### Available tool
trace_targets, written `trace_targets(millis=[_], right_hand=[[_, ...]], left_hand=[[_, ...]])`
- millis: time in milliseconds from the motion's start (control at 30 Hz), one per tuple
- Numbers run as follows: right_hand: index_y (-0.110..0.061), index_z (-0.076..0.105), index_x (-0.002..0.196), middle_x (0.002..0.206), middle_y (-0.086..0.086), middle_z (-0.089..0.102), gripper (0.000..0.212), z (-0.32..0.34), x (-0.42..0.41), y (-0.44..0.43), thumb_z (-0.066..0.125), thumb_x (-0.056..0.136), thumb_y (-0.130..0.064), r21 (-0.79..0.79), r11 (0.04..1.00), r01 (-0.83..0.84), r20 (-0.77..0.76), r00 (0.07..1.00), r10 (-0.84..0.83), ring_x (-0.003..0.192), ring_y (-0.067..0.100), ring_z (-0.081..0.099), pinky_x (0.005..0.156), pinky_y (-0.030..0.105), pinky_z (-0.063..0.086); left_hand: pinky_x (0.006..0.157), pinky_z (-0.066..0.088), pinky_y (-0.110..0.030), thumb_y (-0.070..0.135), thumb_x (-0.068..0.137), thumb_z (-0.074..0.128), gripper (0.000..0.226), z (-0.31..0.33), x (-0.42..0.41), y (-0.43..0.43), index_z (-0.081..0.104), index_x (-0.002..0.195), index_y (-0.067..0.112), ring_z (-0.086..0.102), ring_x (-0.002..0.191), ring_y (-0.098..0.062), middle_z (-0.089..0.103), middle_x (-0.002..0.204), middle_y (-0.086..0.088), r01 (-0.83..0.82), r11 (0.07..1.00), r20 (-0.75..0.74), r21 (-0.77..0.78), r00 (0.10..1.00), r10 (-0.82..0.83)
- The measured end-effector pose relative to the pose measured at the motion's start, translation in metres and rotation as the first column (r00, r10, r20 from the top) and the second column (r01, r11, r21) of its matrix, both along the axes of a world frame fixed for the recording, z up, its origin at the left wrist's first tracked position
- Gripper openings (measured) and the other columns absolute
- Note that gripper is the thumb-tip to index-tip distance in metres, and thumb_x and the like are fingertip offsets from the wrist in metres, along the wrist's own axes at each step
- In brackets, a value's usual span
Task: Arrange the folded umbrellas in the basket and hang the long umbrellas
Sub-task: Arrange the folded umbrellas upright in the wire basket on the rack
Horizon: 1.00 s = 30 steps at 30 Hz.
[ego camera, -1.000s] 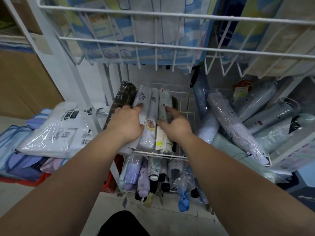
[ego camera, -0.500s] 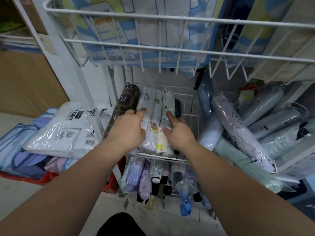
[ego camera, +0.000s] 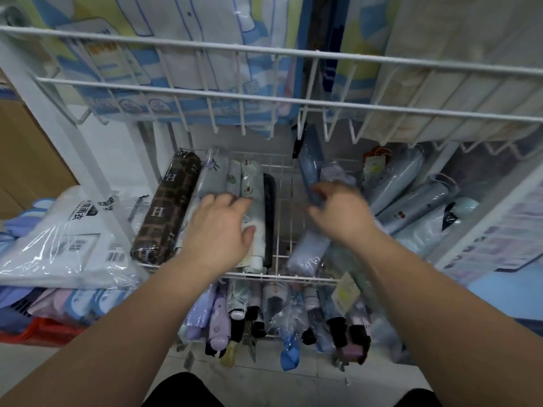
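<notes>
A white wire basket holds a neat row of folded umbrellas on its left: a brown patterned one, several pale wrapped ones and a black one. My left hand rests flat on the pale ones. My right hand, blurred, curls its fingers and thumb around a dark blue folded umbrella that leans at the basket's middle. Under it lies a light blue umbrella. More wrapped umbrellas lie in a loose heap on the right.
An upper wire basket filled with flat packages overhangs the work area. A lower basket holds several folded umbrellas with their ends facing me. Bagged raincoats are stacked at the left above a red crate.
My right hand has left the pale umbrellas in the row and moved right to the dark blue umbrella. My left hand stays on the row. The camera has moved closer.
</notes>
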State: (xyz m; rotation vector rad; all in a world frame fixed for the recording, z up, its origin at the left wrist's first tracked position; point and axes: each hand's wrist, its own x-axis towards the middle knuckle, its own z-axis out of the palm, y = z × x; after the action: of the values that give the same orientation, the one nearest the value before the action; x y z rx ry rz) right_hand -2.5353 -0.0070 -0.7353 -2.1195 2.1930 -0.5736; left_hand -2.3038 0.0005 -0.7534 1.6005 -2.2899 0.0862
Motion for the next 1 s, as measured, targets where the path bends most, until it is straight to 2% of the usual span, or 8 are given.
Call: trace_targets(millis=[167, 233, 300, 433, 633, 833, 900, 1000], right_hand=[[-0.021, 0.069, 0.114, 0.101, 0.016, 0.064, 0.036, 0.003, -0.047, 0.023, 0.069, 0.079, -0.031, -0.153, 0.985, 0.079, -0.090, 0.992, -0.094, 0.097, 0.040, 0.059, 0.081, 0.040, 0.052], [-0.026, 0.063, 0.123, 0.106, 0.016, 0.066, 0.044, 0.001, -0.055, 0.030, 0.069, 0.080, -0.035, -0.079, 0.995, 0.066, -0.038, 0.997, -0.069, 0.099, 0.039, 0.061, 0.082, 0.040, 0.054], [-0.034, 0.049, 0.139, 0.123, 0.010, 0.065, 0.062, 0.001, -0.062, 0.035, 0.070, 0.081, -0.037, 0.067, 0.996, 0.062, -0.004, 0.998, -0.062, 0.110, 0.035, 0.061, 0.089, 0.037, 0.053], [-0.035, 0.041, 0.147, 0.127, 0.007, 0.066, 0.066, 0.002, -0.069, 0.039, 0.067, 0.087, -0.035, 0.082, 0.995, 0.059, -0.005, 0.998, -0.059, 0.115, 0.032, 0.061, 0.090, 0.033, 0.050], [-0.030, 0.046, 0.141, 0.115, 0.016, 0.068, 0.049, 0.000, -0.071, 0.040, 0.056, 0.094, -0.029, 0.039, 0.997, 0.067, 0.071, 0.995, -0.069, 0.106, 0.039, 0.063, 0.084, 0.040, 0.053], [-0.029, 0.038, 0.144, 0.113, 0.018, 0.067, 0.058, -0.008, -0.074, 0.037, 0.057, 0.090, -0.023, 0.008, 0.995, 0.100, 0.171, 0.980, -0.100, 0.103, 0.039, 0.062, 0.081, 0.040, 0.052], [-0.027, 0.036, 0.145, 0.111, 0.019, 0.067, 0.060, -0.007, -0.075, 0.038, 0.058, 0.089, -0.020, -0.012, 0.995, 0.104, 0.209, 0.973, -0.099, 0.103, 0.039, 0.062, 0.080, 0.040, 0.052], [-0.026, 0.036, 0.146, 0.109, 0.019, 0.067, 0.061, -0.005, -0.075, 0.038, 0.058, 0.089, -0.019, -0.028, 0.995, 0.092, 0.230, 0.970, -0.083, 0.104, 0.039, 0.061, 0.080, 0.040, 0.051]], left_hand=[[0.092, 0.049, -0.036, 0.037, 0.090, 0.066, 0.056, 0.000, -0.063, 0.012, 0.052, 0.143, 0.024, 0.059, 0.113, -0.031, 0.060, 0.125, -0.010, 0.205, 0.962, -0.243, 0.178, 0.957, -0.159], [0.094, 0.047, -0.032, 0.036, 0.091, 0.067, 0.058, -0.006, -0.084, 0.009, 0.049, 0.145, 0.026, 0.059, 0.115, -0.029, 0.058, 0.129, -0.011, 0.243, 0.930, -0.306, 0.277, 0.939, -0.154], [0.096, 0.045, -0.030, 0.037, 0.091, 0.066, 0.061, -0.014, -0.099, 0.002, 0.044, 0.147, 0.027, 0.056, 0.120, -0.029, 0.056, 0.133, -0.012, 0.228, 0.898, -0.315, 0.377, 0.943, -0.107], [0.100, 0.045, -0.030, 0.037, 0.088, 0.069, 0.075, -0.031, -0.120, -0.010, 0.032, 0.153, 0.032, 0.054, 0.126, -0.029, 0.055, 0.142, -0.012, 0.217, 0.841, -0.311, 0.496, 0.948, -0.061], [0.100, 0.048, -0.033, 0.026, 0.089, 0.066, 0.080, -0.036, -0.134, -0.019, 0.024, 0.155, 0.040, 0.057, 0.125, -0.029, 0.054, 0.146, -0.008, 0.238, 0.821, -0.397, 0.520, 0.918, -0.015], [0.091, 0.052, -0.030, 0.016, 0.091, 0.056, 0.070, -0.028, -0.128, -0.010, 0.032, 0.151, 0.043, 0.062, 0.113, -0.025, 0.052, 0.146, -0.006, 0.231, 0.853, -0.481, 0.468, 0.876, 0.027], [0.089, 0.052, -0.030, 0.015, 0.092, 0.056, 0.068, -0.022, -0.120, -0.005, 0.035, 0.150, 0.042, 0.062, 0.114, -0.028, 0.049, 0.147, -0.006, 0.209, 0.867, -0.510, 0.452, 0.858, 0.059], [0.076, 0.049, -0.028, 0.009, 0.091, 0.057, 0.066, -0.015, -0.106, 0.006, 0.040, 0.149, 0.038, 0.063, 0.110, -0.034, 0.050, 0.145, -0.001, 0.202, 0.861, -0.571, 0.467, 0.812, 0.119]])
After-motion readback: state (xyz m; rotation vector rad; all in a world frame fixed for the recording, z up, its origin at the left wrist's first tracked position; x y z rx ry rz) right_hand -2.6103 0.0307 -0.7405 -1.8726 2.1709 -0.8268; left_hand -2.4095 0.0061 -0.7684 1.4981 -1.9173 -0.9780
